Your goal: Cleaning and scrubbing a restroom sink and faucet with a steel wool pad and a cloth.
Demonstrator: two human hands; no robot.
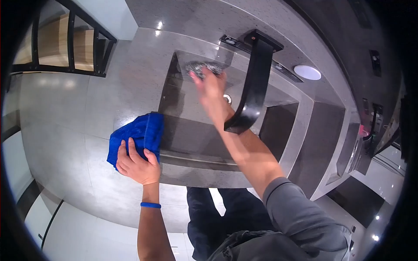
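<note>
My left hand (138, 163) lies over a blue cloth (145, 125) at the left edge of the stone-grey sink, fingers spread across the fabric and thumb along its right side. A blue band circles that wrist. My right arm reaches past the black faucet (256, 78) into the grey basin (196, 129). In my right hand (212, 83) is a silvery scouring pad (197, 69), which looks like steel wool, near the basin's far wall. Motion blurs the hand and pad, so contact with the wall is uncertain. A round metal drain (228, 99) shows beside my right forearm.
The wide spout curves out over my right forearm. A dark strip (287, 71) runs along the sink's back ledge, beside a white disc (307, 72). Black-framed wooden shelving or steps (54, 40) stand at upper left. A dark, reflective surface (352, 55) rises behind the ledge.
</note>
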